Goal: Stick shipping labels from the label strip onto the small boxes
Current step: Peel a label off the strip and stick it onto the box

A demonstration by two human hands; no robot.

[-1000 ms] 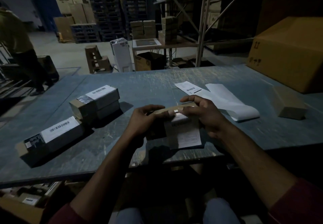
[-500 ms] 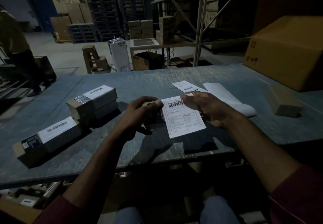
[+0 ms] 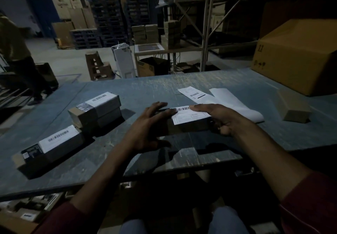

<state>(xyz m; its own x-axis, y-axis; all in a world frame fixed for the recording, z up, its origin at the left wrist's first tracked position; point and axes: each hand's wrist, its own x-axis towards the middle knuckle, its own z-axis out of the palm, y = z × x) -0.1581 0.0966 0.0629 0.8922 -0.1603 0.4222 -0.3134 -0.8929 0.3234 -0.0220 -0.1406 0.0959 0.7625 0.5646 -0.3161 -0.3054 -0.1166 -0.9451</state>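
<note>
A small cardboard box (image 3: 189, 129) lies on the grey table (image 3: 145, 91) in front of me, with a white shipping label (image 3: 189, 116) on its top. My left hand (image 3: 147, 124) rests with spread straight fingers on the box's left end. My right hand (image 3: 218, 117) lies flat over the label's right side, fingers extended along its far edge. The label strip (image 3: 233, 102) trails behind my right hand, with one printed label (image 3: 193, 93) at its far end.
Two stacked labelled boxes (image 3: 98, 109) and one more labelled box (image 3: 52, 146) sit at the left. An unlabelled small box (image 3: 293, 106) lies at the right, below a large carton (image 3: 299, 55). A person (image 3: 16, 51) stands at the far left.
The label, held up between both hands half a second ago, now lies on top of the box. Both hands have flattened onto it.
</note>
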